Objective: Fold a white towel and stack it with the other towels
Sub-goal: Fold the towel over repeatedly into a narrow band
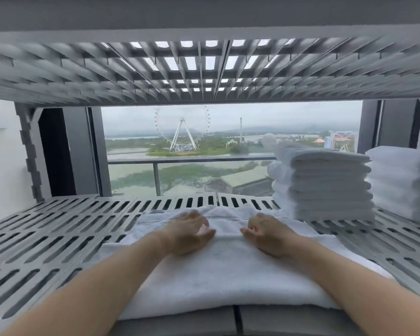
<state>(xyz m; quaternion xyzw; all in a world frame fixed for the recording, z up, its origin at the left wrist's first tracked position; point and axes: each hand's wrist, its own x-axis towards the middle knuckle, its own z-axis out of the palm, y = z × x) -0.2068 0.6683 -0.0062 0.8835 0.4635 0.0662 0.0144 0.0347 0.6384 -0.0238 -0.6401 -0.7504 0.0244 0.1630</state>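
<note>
So I've got the white terry towel [223, 275] lying flat in front of me on the grey slotted plastic shelf [46, 238], right at the near edge and running away from me toward the back. It's already doubled over at least once, going by the thick layered edge closest to me.

Both of my hands are resting on top of it, about halfway back. My left hand [187, 232] is palm down with the fingers pointing in toward the middle. My right hand [268, 235] mirrors it from the other side. They're a little apart, with a low ridge of cloth in the gap. The fingers look loose and laid on the fabric, not grabbing it, though they're a bit blurry.

Off to the right at the back there's a tall stack of folded white towels [323, 185], with a second white stack [403, 185] just beside it at the edge of view. There's another grey gridded shelf [83, 76] overhead, and out the window [228, 117] a white ferris wheel [182, 132].
</note>
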